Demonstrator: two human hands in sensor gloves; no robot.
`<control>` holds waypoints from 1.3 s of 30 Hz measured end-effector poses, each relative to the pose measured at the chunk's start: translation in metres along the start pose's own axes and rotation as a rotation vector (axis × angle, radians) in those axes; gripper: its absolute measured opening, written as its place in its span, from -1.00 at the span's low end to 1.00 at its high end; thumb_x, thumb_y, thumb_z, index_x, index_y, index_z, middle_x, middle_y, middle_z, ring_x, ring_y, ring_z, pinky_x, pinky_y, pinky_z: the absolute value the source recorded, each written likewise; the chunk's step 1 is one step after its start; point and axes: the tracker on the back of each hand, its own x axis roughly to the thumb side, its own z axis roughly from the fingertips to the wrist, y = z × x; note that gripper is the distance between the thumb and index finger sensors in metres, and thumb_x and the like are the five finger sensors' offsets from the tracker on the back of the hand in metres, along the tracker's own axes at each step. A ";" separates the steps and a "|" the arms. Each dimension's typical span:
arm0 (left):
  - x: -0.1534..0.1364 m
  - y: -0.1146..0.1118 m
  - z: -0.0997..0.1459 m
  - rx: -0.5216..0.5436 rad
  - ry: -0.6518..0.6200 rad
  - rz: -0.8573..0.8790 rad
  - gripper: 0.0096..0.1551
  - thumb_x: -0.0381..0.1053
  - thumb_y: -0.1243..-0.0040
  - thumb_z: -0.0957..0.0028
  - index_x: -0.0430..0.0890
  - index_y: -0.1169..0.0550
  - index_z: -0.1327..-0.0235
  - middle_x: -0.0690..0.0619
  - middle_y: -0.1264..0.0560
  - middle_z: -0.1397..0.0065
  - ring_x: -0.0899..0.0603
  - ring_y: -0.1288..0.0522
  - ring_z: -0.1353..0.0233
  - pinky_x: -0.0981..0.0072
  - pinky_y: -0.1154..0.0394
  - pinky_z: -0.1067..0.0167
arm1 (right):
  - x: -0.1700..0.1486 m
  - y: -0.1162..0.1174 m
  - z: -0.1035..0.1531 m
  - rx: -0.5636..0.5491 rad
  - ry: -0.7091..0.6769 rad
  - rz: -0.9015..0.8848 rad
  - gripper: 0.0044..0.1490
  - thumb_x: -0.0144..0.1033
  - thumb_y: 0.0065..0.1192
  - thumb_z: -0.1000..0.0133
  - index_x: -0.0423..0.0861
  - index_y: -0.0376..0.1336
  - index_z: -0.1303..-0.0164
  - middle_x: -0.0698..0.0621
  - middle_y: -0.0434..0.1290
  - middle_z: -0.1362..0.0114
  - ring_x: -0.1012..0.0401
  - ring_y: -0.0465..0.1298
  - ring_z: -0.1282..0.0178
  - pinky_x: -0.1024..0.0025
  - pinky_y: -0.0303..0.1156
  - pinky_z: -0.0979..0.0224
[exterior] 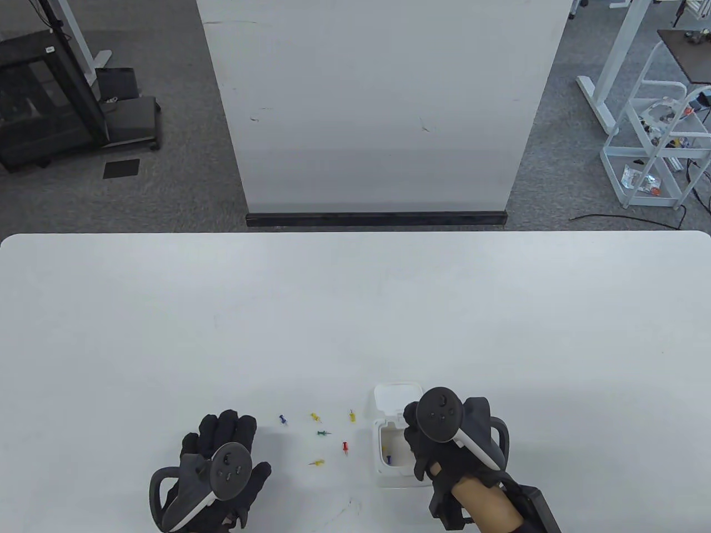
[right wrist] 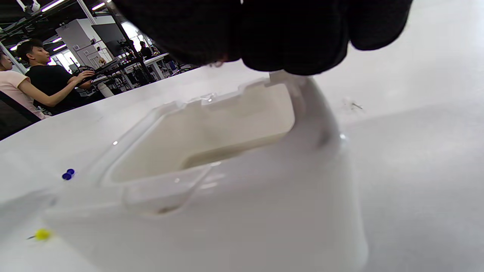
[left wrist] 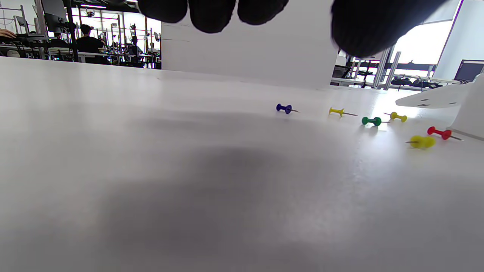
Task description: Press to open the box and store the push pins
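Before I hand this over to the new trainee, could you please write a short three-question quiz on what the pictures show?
1. True or false: the box has its lid open.
2. How many push pins lie loose on the table?
3. Which hand is over the box: A) left hand B) right hand?

Key: 1. True. 2. Six: the blue pin, green pin, red pin and three yellow. 3. B.

No readable text, no labels, no brand marks, no numbers or signs in any view
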 end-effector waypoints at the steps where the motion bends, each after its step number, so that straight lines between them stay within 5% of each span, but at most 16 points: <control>1: 0.000 0.000 0.000 0.000 0.000 0.000 -0.03 0.37 -0.08 0.01 0.06 -0.03 -0.58 -0.10 0.02 -0.73 -0.39 0.05 -0.68 -0.36 0.05 -0.54 | -0.001 -0.001 -0.001 0.000 0.000 -0.012 -0.43 -0.17 0.35 -0.07 0.03 0.26 -0.28 -0.02 0.46 -0.27 -0.02 0.53 -0.13 -0.10 0.38 -0.41; 9: 0.000 0.000 0.000 -0.005 0.001 -0.002 -0.04 0.37 -0.07 0.01 0.06 -0.03 -0.58 -0.10 0.02 -0.73 -0.39 0.04 -0.68 -0.36 0.05 -0.54 | -0.033 -0.014 -0.016 -0.073 0.131 -0.035 -0.42 -0.23 0.34 -0.08 0.04 0.24 -0.32 -0.03 0.43 -0.32 -0.04 0.49 -0.20 -0.12 0.33 -0.46; 15: 0.000 0.000 0.000 -0.007 0.001 -0.002 -0.04 0.36 -0.07 0.01 0.06 -0.03 -0.58 -0.10 0.02 -0.73 -0.39 0.05 -0.68 -0.36 0.05 -0.54 | -0.061 0.000 -0.036 -0.033 0.225 0.009 -0.38 -0.24 0.36 -0.08 0.09 0.23 -0.37 -0.03 0.41 -0.36 -0.06 0.47 -0.24 -0.14 0.31 -0.48; 24: 0.000 0.000 -0.001 -0.010 0.000 0.000 -0.04 0.36 -0.07 0.01 0.06 -0.03 -0.58 -0.10 0.02 -0.73 -0.39 0.05 -0.68 -0.36 0.05 -0.54 | -0.061 0.021 -0.055 0.034 0.258 0.099 -0.36 -0.21 0.40 -0.05 0.13 0.24 -0.37 -0.02 0.43 -0.35 -0.05 0.46 -0.26 -0.14 0.29 -0.51; 32: 0.000 0.000 -0.001 -0.014 0.001 -0.001 -0.04 0.37 -0.07 0.01 0.06 -0.03 -0.58 -0.10 0.02 -0.73 -0.39 0.04 -0.68 -0.36 0.05 -0.54 | -0.056 0.031 -0.060 -0.064 0.217 0.256 -0.49 -0.23 0.39 -0.05 0.13 0.31 -0.22 0.03 0.48 -0.25 -0.01 0.50 -0.18 -0.11 0.33 -0.48; 39: -0.001 0.000 -0.001 -0.018 0.003 -0.003 -0.04 0.37 -0.07 0.01 0.06 -0.03 -0.58 -0.10 0.02 -0.73 -0.39 0.04 -0.68 -0.36 0.05 -0.54 | -0.052 0.034 -0.061 -0.043 0.222 0.345 -0.52 -0.22 0.35 -0.08 0.07 0.29 -0.21 0.02 0.44 -0.30 -0.02 0.48 -0.21 -0.12 0.32 -0.48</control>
